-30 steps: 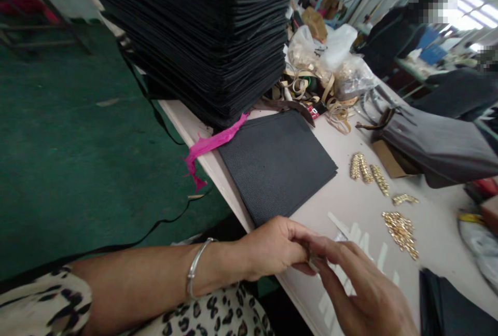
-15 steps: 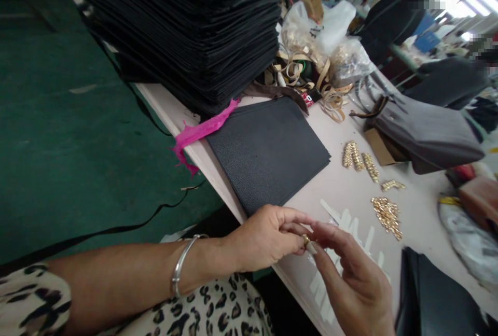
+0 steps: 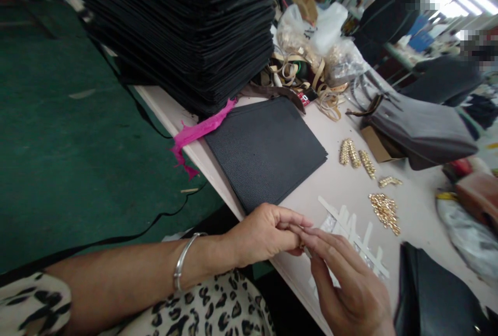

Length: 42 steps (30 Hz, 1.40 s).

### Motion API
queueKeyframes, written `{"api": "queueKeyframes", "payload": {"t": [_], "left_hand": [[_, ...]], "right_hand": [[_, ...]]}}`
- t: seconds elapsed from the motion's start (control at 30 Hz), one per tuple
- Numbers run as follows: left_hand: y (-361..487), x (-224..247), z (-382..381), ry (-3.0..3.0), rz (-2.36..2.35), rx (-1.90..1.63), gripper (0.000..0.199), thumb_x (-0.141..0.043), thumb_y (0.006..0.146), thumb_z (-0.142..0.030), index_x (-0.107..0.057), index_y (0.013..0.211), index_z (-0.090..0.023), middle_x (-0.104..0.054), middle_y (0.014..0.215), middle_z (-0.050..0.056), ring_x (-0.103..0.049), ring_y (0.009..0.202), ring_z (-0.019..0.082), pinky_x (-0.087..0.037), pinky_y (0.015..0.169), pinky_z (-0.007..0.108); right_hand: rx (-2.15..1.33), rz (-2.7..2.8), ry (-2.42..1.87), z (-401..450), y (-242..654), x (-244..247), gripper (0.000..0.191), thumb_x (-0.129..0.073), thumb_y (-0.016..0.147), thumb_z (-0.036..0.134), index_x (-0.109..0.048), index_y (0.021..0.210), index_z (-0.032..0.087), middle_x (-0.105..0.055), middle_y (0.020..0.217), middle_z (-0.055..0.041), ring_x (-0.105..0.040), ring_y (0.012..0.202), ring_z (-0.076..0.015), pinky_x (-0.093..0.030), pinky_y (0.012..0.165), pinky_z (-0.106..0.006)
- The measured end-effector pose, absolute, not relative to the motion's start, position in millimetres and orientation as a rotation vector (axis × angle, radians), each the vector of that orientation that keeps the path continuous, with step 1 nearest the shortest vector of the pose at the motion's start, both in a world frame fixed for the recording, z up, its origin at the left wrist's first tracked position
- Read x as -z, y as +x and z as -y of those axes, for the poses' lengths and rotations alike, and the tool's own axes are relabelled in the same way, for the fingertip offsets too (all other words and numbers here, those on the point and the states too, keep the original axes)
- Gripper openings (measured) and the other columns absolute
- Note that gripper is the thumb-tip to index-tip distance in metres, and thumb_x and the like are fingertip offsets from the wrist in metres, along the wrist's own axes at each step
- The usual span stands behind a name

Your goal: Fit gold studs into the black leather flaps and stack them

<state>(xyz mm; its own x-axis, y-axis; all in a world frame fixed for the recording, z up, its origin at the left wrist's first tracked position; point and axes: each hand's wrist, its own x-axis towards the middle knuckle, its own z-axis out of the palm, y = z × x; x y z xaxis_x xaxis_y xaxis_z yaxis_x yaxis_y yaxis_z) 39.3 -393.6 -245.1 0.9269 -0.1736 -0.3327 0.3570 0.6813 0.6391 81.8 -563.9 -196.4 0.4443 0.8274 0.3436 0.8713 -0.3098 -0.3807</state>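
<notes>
My left hand (image 3: 262,237), with a silver bangle at its wrist, is closed in a pinch on a small gold metal piece (image 3: 302,246) whose exact kind is hard to make out. My right hand (image 3: 348,279) meets it from the lower right, its thumb and fingers closed around the same piece and covering most of it. Beyond the hands lies a stack of black leather-like panels (image 3: 268,149). White strips (image 3: 350,227) are spread on the table behind my right hand. To their right is a loose pile of gold pieces (image 3: 384,212), with rows of similar gold pieces (image 3: 350,152) farther back.
A tall stack of black material (image 3: 175,30) rises at the back left, a pink strip (image 3: 204,128) beside it. A grey bag (image 3: 424,126), plastic bags (image 3: 344,61) and a black folded item (image 3: 436,289) occupy the right side. The table edge (image 3: 218,183) borders a green floor.
The fingers of my right hand have straightened and moved over my left fingertips, covering more of the gold piece. My left hand has barely moved. The view has shifted slightly.
</notes>
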Motion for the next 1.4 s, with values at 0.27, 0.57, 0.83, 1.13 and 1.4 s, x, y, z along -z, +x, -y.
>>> {"api": "queueKeyframes", "payload": {"t": [0.27,0.57,0.83,1.13,1.4], "left_hand": [[38.8,241.5,378.8,0.787,-0.273,0.430,0.035,-0.073,0.060,-0.012,-0.076,0.094,-0.013,-0.075,0.077,0.002,-0.067,0.063,0.011,-0.053,0.068,0.025],[38.7,247.0,372.4,0.805,-0.320,0.519,0.027,-0.076,0.056,-0.012,-0.075,0.083,-0.014,-0.072,0.068,-0.001,-0.066,0.059,0.011,-0.055,0.064,0.025],[41.7,235.9,370.6,0.729,-0.409,0.479,0.022,-0.079,0.059,-0.015,-0.073,0.081,-0.014,-0.070,0.071,0.000,-0.067,0.065,0.012,-0.055,0.071,0.026],[38.7,233.1,362.7,0.664,-0.449,0.394,0.020,-0.075,0.060,-0.011,-0.069,0.079,-0.013,-0.070,0.073,0.001,-0.068,0.066,0.012,-0.057,0.067,0.025],[36.0,230.6,355.0,0.633,-0.420,0.358,0.024,-0.079,0.062,-0.015,-0.072,0.084,-0.013,-0.072,0.083,0.002,-0.066,0.071,0.011,-0.055,0.072,0.026]], "right_hand": [[-0.086,1.485,-2.101,563.0,92.3,192.4,0.036,-0.058,0.090,-0.001,-0.063,0.122,0.016,-0.071,0.110,-0.0091,-0.066,0.105,-0.0174,-0.059,0.087,-0.029],[-0.146,1.700,-2.050,550.0,95.4,179.8,0.029,-0.057,0.089,-0.003,-0.068,0.110,0.014,-0.073,0.105,-0.0074,-0.067,0.096,-0.0161,-0.059,0.085,-0.027],[-0.047,1.856,-2.144,544.9,103.7,170.1,0.028,-0.050,0.094,0.002,-0.065,0.116,0.012,-0.072,0.093,-0.0099,-0.066,0.080,-0.0192,-0.060,0.070,-0.031],[-0.130,1.703,-2.203,542.4,106.6,175.6,0.021,-0.056,0.097,0.017,-0.065,0.116,0.016,-0.071,0.094,-0.0084,-0.069,0.083,-0.0184,-0.060,0.072,-0.029],[-0.227,1.636,-2.167,533.2,108.4,176.2,0.023,-0.059,0.094,0.010,-0.063,0.116,0.016,-0.071,0.097,-0.0073,-0.069,0.089,-0.0147,-0.058,0.078,-0.023]]}}
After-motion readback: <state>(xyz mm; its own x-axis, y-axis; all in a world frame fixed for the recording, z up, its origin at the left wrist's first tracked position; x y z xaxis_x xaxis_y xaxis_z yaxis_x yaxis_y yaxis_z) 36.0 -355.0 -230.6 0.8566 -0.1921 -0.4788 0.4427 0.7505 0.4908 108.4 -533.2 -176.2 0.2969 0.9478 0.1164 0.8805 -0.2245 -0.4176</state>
